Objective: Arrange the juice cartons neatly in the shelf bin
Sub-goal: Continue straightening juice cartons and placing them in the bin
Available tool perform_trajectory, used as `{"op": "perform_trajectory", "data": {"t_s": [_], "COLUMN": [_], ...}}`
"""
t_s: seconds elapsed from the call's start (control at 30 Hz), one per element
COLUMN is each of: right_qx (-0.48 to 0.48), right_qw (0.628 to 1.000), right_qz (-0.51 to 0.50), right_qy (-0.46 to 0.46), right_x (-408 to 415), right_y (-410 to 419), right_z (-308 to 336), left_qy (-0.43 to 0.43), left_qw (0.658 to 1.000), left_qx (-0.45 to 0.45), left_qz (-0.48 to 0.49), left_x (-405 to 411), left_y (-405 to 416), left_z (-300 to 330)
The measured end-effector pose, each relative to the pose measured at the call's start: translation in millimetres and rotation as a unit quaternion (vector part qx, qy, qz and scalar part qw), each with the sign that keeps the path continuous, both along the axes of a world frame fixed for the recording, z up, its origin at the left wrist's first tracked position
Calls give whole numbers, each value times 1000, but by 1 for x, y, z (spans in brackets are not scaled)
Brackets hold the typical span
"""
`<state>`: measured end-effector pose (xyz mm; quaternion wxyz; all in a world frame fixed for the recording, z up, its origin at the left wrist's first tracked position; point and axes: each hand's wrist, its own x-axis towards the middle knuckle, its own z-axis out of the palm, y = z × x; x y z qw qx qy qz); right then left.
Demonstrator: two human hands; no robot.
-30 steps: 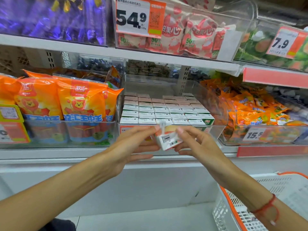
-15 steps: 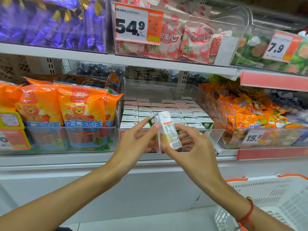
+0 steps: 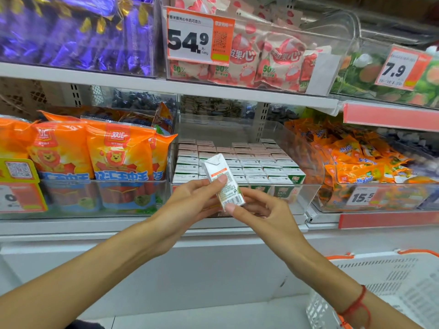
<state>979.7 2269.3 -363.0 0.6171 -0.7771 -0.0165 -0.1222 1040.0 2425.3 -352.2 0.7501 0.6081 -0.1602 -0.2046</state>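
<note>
A single juice carton (image 3: 223,182) was held just in front of the clear shelf bin (image 3: 308,160) at frame centre, tilted with its top leaning toward the upper left. The left hand (image 3: 190,200) pinched its upper side between thumb and fingers (image 3: 222,178); the right hand (image 3: 266,210) gripped its lower end near the barcode.

Likely risks, as judged: the two light pinches could let the carton slip and fall to the shelf edge, and lowering it while tilted could knock the front row askew.

The bin held packed rows of cartons (image 3: 237,160) standing upright, tops showing, with little open space visible. The bin at left held orange snack bags (image 3: 114,150); the one at right, small orange packets (image 3: 356,160). A white basket (image 3: 380,281) stood at lower right, its contents not discernible.
</note>
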Motion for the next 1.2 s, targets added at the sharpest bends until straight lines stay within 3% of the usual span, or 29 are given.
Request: {"op": "perform_trajectory", "data": {"t_s": [0.13,0.27,0.43,0.57,0.67,0.83,0.97,1.03,1.2], "right_qx": [-80,-191,-61,8,15,-16,-81,-66,-46], "right_qw": [989,970,998,998,996,995,989,990,992], "right_qz": [-115,-118,13,42,50,45,20,34,17], "right_qy": [-42,-91,-19,-47,-66,-90,-118,-117,-119], "right_x": [1,0,0,-2,-3,-4,0,1,3], "right_y": [-3,-4,-17,-21,-22,-22,-25,-27,-30], "right_z": [-2,-5,-3,1,2,1,5,8,7], "left_qy": [-59,-111,-290,-424,-462,-437,-286,-224,-182], "left_qw": [996,989,948,882,863,880,955,974,983], "left_qx": [35,34,103,155,150,131,54,30,37], "left_qz": [57,89,84,131,138,132,65,25,-9], "left_x": [0,0,0,-2,-5,-6,-7,-10,-11], "left_y": [-5,-4,6,8,7,4,0,-2,-5], "left_z": [-7,-8,-5,-6,-5,-6,-6,-5,1]}}
